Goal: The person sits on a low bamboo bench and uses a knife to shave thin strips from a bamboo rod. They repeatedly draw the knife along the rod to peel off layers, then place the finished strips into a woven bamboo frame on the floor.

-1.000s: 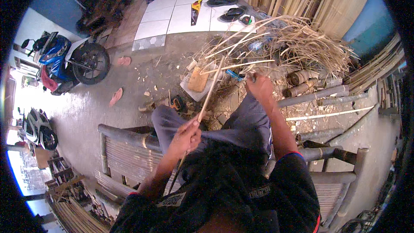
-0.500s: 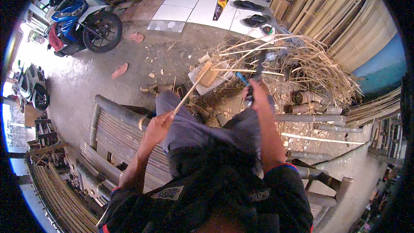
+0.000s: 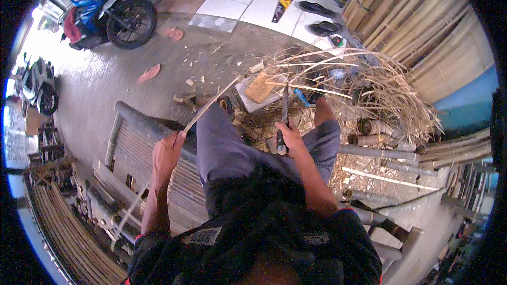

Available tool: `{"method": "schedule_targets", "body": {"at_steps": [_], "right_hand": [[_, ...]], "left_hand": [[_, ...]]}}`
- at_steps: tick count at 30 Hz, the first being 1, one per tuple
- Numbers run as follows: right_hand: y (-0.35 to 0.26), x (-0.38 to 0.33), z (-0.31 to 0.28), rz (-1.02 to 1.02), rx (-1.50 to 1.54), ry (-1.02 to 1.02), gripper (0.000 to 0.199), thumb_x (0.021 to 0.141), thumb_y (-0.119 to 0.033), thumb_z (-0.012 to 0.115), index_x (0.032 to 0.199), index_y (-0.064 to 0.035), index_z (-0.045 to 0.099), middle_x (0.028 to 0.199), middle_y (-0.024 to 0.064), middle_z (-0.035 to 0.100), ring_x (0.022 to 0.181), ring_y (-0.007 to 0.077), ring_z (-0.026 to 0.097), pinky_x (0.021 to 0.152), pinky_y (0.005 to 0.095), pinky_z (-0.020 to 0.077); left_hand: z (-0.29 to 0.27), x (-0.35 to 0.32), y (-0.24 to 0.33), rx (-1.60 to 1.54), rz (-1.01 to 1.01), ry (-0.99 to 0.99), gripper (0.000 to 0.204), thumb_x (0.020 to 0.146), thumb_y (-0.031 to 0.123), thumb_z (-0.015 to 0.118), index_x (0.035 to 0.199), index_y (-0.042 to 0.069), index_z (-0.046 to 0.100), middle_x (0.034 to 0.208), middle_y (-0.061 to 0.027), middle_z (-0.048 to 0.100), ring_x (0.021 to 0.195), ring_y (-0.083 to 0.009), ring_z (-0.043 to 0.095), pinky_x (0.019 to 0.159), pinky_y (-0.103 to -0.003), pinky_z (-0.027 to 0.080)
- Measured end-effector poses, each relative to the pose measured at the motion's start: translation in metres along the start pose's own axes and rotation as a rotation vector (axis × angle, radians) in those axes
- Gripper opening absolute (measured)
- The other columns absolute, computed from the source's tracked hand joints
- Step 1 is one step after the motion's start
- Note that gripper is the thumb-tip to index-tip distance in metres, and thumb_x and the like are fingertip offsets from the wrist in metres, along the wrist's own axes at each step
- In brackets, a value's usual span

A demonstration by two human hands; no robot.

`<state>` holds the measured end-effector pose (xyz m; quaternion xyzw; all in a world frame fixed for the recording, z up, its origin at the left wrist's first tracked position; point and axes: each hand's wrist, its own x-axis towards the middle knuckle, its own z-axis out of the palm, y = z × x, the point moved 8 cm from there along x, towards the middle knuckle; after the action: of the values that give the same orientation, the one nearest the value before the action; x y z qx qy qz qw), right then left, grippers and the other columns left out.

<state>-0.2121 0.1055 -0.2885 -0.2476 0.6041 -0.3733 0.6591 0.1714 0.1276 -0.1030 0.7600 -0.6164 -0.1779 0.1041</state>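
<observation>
My left hand (image 3: 168,152) is closed round a thin bamboo strip (image 3: 211,104), which slants up and right past my left knee. A pale, blurred length shows behind my wrist too. In front of my lap, my right hand (image 3: 291,138) grips a knife (image 3: 285,106) by its dark handle, the long blade pointing away from me. The knife and the strip are apart. Beyond my knees a wooden block (image 3: 259,88) rests on a pale slab (image 3: 244,95), with a blue tool or object (image 3: 300,97) to its right.
I sit on a bamboo bench (image 3: 142,145). A heap of shavings (image 3: 393,87) lies ahead right, near cut bamboo pieces (image 3: 367,140). Bamboo slats (image 3: 422,26) lean on the wall. A handsaw (image 3: 283,8) and sandals (image 3: 316,8) lie on white tiles. A motorcycle (image 3: 113,13) stands far left.
My left hand has drawn back and left with the strip. My right hand has moved left and nearer to my lap, bringing the knife. The view has shifted slightly.
</observation>
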Motion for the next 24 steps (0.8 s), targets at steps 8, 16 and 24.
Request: {"method": "schedule_targets", "body": {"at_steps": [8,16,24], "right_hand": [[-0.013,-0.031,0.066,-0.243,-0.351,-0.216,0.054,0.092,-0.009,0.057,0.143,-0.0067,0.039,0.070,0.0020,0.053,0.054,0.0128,0.054,0.047,0.0306,0.0484],[-0.018,-0.090,0.254,-0.367,-0.806,-0.766,0.069,0.090,-0.015,0.058,0.153,-0.0066,0.030,0.078,0.0057,0.060,0.058,0.0114,0.056,0.053,0.0305,0.0496],[0.052,-0.115,0.368,-0.598,-1.218,-0.930,0.062,0.084,-0.028,0.059,0.141,-0.0057,0.046,0.104,0.0321,0.065,0.094,0.0468,0.065,0.085,0.0520,0.0515]], "left_hand": [[-0.084,-0.012,-0.036,0.296,-0.047,0.203,0.055,0.096,0.051,0.051,0.075,0.004,0.069,0.072,-0.0188,0.063,0.076,-0.0375,0.062,0.074,-0.048,0.046],[-0.134,-0.049,-0.107,0.233,0.213,0.271,0.029,0.084,0.028,0.059,0.064,0.007,0.061,0.069,-0.0127,0.058,0.076,-0.0342,0.056,0.081,-0.046,0.043],[-0.096,-0.088,-0.225,0.327,0.379,0.233,0.023,0.065,0.029,0.065,0.058,0.009,0.055,0.070,-0.0092,0.052,0.077,-0.0295,0.050,0.077,-0.042,0.043]]}}
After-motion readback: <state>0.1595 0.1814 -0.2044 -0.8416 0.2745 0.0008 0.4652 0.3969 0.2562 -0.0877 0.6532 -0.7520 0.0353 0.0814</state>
